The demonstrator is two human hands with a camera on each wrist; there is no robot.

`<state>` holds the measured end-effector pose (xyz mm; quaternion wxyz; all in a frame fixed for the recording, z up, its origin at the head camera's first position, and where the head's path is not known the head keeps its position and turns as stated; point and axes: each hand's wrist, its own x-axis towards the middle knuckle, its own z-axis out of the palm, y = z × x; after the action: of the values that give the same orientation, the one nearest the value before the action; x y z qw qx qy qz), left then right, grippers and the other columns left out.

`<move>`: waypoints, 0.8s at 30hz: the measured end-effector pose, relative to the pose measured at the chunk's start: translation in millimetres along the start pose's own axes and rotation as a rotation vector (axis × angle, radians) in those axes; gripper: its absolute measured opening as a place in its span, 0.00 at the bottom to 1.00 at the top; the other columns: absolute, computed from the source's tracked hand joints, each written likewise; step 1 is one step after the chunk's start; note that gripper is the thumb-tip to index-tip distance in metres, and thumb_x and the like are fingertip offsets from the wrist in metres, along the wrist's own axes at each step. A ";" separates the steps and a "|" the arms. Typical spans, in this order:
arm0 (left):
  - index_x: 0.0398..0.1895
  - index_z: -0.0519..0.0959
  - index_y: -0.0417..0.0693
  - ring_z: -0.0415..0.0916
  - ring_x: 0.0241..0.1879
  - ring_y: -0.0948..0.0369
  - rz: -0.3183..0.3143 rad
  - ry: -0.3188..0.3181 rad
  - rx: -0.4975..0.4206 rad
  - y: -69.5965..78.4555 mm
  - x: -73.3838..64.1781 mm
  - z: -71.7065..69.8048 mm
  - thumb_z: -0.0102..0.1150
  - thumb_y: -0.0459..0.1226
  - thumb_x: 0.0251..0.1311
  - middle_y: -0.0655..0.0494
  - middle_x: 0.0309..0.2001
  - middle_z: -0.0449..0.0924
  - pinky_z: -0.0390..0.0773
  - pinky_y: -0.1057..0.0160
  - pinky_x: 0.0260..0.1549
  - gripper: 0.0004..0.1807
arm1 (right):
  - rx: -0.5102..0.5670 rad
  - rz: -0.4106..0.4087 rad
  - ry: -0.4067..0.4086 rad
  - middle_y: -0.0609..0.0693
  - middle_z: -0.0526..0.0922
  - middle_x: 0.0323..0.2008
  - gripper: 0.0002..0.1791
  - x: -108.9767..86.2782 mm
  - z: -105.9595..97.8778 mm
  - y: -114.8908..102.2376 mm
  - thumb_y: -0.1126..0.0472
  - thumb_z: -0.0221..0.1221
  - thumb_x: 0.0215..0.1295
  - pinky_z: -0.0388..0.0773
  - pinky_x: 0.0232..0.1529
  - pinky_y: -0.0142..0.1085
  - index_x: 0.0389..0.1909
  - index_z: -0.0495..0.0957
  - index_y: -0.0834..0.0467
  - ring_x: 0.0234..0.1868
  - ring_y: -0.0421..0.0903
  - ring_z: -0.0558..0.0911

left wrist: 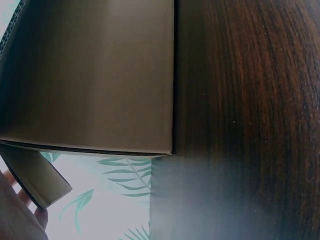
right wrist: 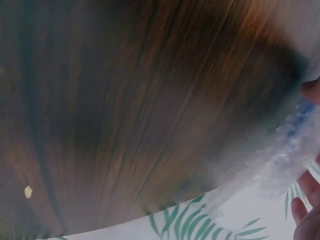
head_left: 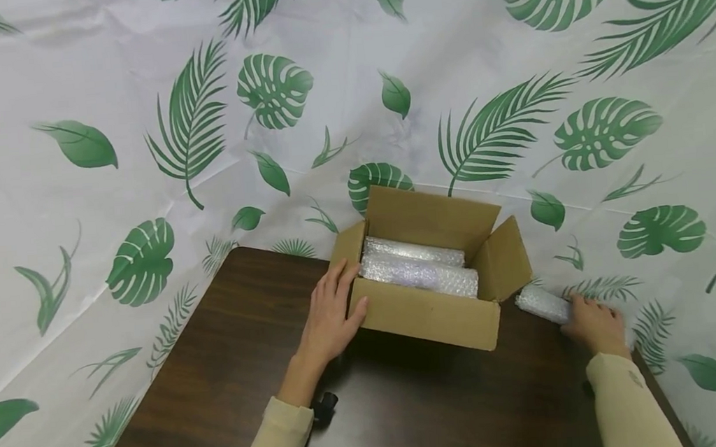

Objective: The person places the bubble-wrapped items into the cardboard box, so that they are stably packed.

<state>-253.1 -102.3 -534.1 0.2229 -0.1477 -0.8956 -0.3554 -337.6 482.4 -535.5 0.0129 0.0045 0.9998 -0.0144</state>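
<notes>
An open cardboard box [head_left: 428, 316] stands on the dark wooden table, its flaps spread. Two bubble-wrapped packages [head_left: 419, 275] lie side by side inside it. My left hand [head_left: 330, 313] holds the box at its left front corner; in the left wrist view, the fingers [left wrist: 22, 215] of this hand reach round a side flap [left wrist: 42, 177]. Right of the box, my right hand [head_left: 596, 324] grips another bubble-wrapped package [head_left: 542, 304] near the table's right edge. The right wrist view shows this bubble wrap [right wrist: 280, 160] between thumb and fingers, with blue showing through; its contents cannot be made out.
The wooden table [head_left: 218, 375] ends at the back and right against a white sheet [head_left: 334, 85] printed with green leaves. A small pale speck [right wrist: 28, 192] lies on the tabletop. Each forearm has a light sleeve [head_left: 274, 440], and a black device [head_left: 325, 407] sits at the left wrist.
</notes>
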 end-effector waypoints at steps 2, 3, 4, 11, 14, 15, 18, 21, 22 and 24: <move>0.84 0.61 0.58 0.61 0.77 0.41 -0.004 0.000 0.000 -0.2 0.5 0.7 0.47 0.57 0.78 0.47 0.85 0.55 0.64 0.33 0.74 0.36 | 0.022 0.012 0.007 0.81 0.73 0.62 0.38 -1.5 -1.9 3.7 0.55 0.70 0.61 0.60 0.59 0.80 0.67 0.68 0.71 0.61 0.86 0.69; 0.84 0.61 0.58 0.61 0.77 0.41 -0.005 0.002 -0.001 -0.3 0.9 1.0 0.47 0.57 0.78 0.47 0.84 0.55 0.64 0.33 0.74 0.36 | 0.033 0.012 0.014 0.81 0.72 0.62 0.39 -1.7 -3.5 5.3 0.55 0.70 0.62 0.62 0.57 0.80 0.68 0.68 0.69 0.61 0.86 0.69; 0.84 0.61 0.58 0.61 0.77 0.41 -0.007 0.004 -0.003 -0.3 1.3 1.1 0.48 0.56 0.78 0.47 0.84 0.56 0.64 0.33 0.74 0.36 | 0.043 0.014 0.022 0.80 0.72 0.63 0.39 -2.0 -5.8 6.2 0.54 0.70 0.63 0.63 0.56 0.81 0.69 0.68 0.68 0.61 0.85 0.70; 0.84 0.61 0.58 0.60 0.77 0.41 -0.004 0.021 -0.013 -0.8 3.3 3.4 0.49 0.55 0.78 0.46 0.84 0.56 0.63 0.33 0.74 0.35 | 0.084 -0.012 0.157 0.79 0.71 0.65 0.38 -7.2 -30.5 1.7 0.52 0.69 0.69 0.70 0.52 0.78 0.72 0.68 0.65 0.61 0.82 0.72; 0.84 0.62 0.58 0.60 0.78 0.41 -0.007 0.020 -0.023 -0.7 2.9 3.7 0.49 0.55 0.78 0.46 0.84 0.56 0.62 0.33 0.74 0.35 | 0.104 -0.030 0.252 0.79 0.73 0.63 0.38 -9.8 -41.5 -3.6 0.52 0.70 0.69 0.72 0.51 0.75 0.73 0.69 0.65 0.58 0.81 0.75; 0.84 0.62 0.58 0.60 0.78 0.40 -0.007 0.022 -0.024 -0.6 2.5 3.8 0.50 0.55 0.78 0.46 0.84 0.56 0.62 0.32 0.74 0.35 | 0.114 -0.029 0.272 0.79 0.73 0.62 0.38 -10.6 -45.4 -5.7 0.52 0.70 0.69 0.72 0.51 0.75 0.74 0.68 0.65 0.58 0.81 0.75; 0.84 0.61 0.58 0.59 0.78 0.40 -0.015 0.016 -0.026 0.1 1.5 3.9 0.50 0.55 0.78 0.46 0.84 0.56 0.62 0.32 0.75 0.35 | 0.140 -0.021 0.313 0.78 0.72 0.63 0.40 -13.6 -58.2 -12.4 0.51 0.69 0.71 0.72 0.52 0.75 0.77 0.67 0.64 0.58 0.80 0.75; 0.84 0.60 0.60 0.59 0.78 0.41 -0.019 0.007 -0.023 1.1 1.6 4.7 0.49 0.55 0.78 0.46 0.84 0.56 0.61 0.33 0.75 0.35 | 0.155 -0.006 0.347 0.77 0.71 0.64 0.42 -17.1 -73.6 -20.3 0.49 0.68 0.74 0.71 0.54 0.76 0.80 0.64 0.62 0.60 0.79 0.74; 0.84 0.60 0.60 0.59 0.78 0.41 -0.018 0.005 -0.028 1.5 1.9 5.1 0.49 0.55 0.78 0.46 0.84 0.56 0.61 0.33 0.75 0.35 | 0.158 -0.005 0.363 0.77 0.72 0.65 0.42 -18.5 -79.8 -23.7 0.48 0.67 0.74 0.71 0.54 0.76 0.81 0.63 0.61 0.60 0.79 0.74; 0.85 0.60 0.60 0.58 0.79 0.40 -0.017 0.001 -0.035 2.3 2.7 5.9 0.49 0.55 0.79 0.46 0.84 0.55 0.61 0.33 0.75 0.35 | 0.160 -0.011 0.399 0.77 0.72 0.65 0.43 -21.0 -92.8 -31.1 0.46 0.66 0.75 0.71 0.54 0.77 0.82 0.63 0.60 0.61 0.78 0.73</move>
<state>-256.2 -96.2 -535.3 0.2175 -0.1437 -0.8905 -0.3729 -319.3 453.8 -441.3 -0.1857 0.0028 0.9782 -0.0928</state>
